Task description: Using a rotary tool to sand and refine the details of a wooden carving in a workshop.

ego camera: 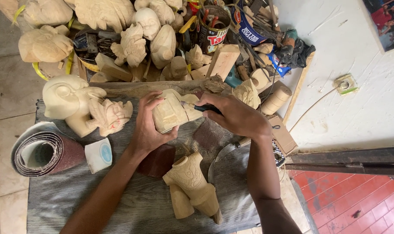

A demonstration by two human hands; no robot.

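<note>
A grey, worn cloth [119, 203] is covering the work surface, and beyond it a heap of pale carved figures [132, 26] is crowding the back with tins and tools. Nearer, a roll of reddish sandpaper [45, 151] is lying at the left beside a large bird-like head carving [69, 99]. The step in hand appears to be detail cutting: the left hand [147, 128] is wrapping round a blocky, pale wooden carving [173, 112] held just above the cloth's middle, steadying it, while the right hand [236, 115] is pinching a slim dark-handled carving tool [197, 107], its tip touching the wood. The next cut would call for firm bracing and light pressure. 1 smooth, finished-looking carved piece [192, 184] is lying below.
</note>
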